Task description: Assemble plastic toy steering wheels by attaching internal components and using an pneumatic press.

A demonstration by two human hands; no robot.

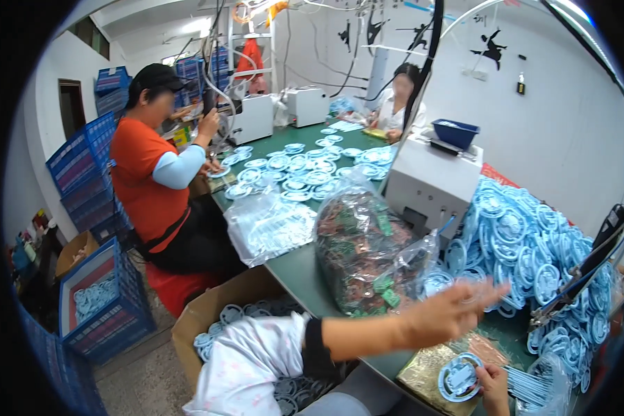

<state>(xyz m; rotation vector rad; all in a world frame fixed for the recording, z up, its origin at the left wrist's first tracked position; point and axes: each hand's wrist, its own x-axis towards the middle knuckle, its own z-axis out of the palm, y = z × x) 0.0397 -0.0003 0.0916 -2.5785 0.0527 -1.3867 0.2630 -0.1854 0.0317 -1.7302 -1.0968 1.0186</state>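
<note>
My left hand (447, 315) stretches across the bench from its patterned white sleeve. It is near the heap of light-blue round plastic parts (503, 232), and its fingers are smeared by motion, so whether they hold anything is unclear. Down at the front, my right hand (494, 390) grips the right edge of one light-blue round plastic part (459, 378), which has an openwork middle. That part lies over a gold-coloured block (423, 378). Beside my right hand, thin light-blue sticks (527, 387) lie by a clear plastic bag (556, 378).
A clear bag of green and copper-coloured pieces (360, 249) stands left of a grey machine (433, 177). More blue parts cover the green table (291, 267). A cardboard box (187, 326) sits below my left arm. Two people (145, 173) work across the table.
</note>
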